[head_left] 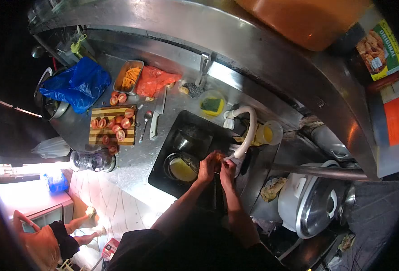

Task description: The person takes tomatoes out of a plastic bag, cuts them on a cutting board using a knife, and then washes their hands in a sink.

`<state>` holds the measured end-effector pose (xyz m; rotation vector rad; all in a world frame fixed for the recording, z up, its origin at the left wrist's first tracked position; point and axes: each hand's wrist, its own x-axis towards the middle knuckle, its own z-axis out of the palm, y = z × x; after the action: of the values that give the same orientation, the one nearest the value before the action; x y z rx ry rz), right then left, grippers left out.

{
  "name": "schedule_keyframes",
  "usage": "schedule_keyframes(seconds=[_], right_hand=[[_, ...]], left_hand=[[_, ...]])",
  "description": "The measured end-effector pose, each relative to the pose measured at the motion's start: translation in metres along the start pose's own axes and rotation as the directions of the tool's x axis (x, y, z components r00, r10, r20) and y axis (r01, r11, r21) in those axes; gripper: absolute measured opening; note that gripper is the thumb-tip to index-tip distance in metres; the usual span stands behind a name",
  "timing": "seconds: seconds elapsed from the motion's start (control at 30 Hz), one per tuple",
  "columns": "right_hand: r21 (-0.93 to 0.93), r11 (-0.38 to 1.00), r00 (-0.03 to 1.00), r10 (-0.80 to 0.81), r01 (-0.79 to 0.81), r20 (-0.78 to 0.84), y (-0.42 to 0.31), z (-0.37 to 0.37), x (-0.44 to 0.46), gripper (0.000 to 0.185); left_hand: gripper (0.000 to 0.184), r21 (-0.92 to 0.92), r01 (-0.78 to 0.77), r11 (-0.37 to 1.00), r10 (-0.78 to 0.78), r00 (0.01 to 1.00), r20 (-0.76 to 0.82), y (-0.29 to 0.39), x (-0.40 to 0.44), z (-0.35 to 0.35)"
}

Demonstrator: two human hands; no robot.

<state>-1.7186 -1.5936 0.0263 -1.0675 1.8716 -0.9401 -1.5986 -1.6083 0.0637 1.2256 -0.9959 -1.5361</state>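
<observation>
Over the black sink (162, 159), my left hand (206, 168) and my right hand (228, 172) are close together, fingers curled inward. A small orange-brown piece (218, 158) shows between them; its kind is unclear. Just above my right hand, the white curved faucet (249, 131) bends down, its lower end near my fingers. To the left of my left hand, a round pan with yellowish liquid (182, 170) sits in the sink. Both hands are closed, but what the right fingers grip is hidden.
Left on the steel counter lie a striped cutting board (94, 135) with halved tomatoes (120, 134), a knife (154, 124) and a spoon (147, 118). Behind them are a metal tray (134, 64) and blue bag (80, 83). A large lidded pot (319, 205) stands right. Another person (46, 241) is lower left.
</observation>
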Motion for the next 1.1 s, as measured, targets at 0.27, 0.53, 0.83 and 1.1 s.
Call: schedule_keyframes(seconds=[0.27,0.53,0.83,1.1], right_hand=[[0.033,0.997,0.985,0.059,-0.066,0.161,-0.011,-0.009,0.008,0.025],[0.344,0.911,0.930,0.097,-0.226,0.354,-0.040,-0.015,0.012,0.029],[0.252,0.965,0.964,0.004,-0.074,0.266,-0.037,-0.011,0.004,0.031],[0.057,0.998,0.978,0.025,-0.037,0.206,0.004,-0.037,0.009,0.028]], left_hand=[[0.030,-0.142,0.037,0.989,-0.034,0.999,0.027,-0.019,0.010,-0.003],[0.039,-0.602,0.265,0.753,-0.062,0.940,0.336,-0.034,0.019,-0.028],[0.048,-0.201,0.145,0.969,-0.042,0.896,0.441,-0.019,0.025,-0.046],[0.040,-0.194,0.131,0.972,-0.050,0.926,0.375,-0.019,0.016,-0.018]])
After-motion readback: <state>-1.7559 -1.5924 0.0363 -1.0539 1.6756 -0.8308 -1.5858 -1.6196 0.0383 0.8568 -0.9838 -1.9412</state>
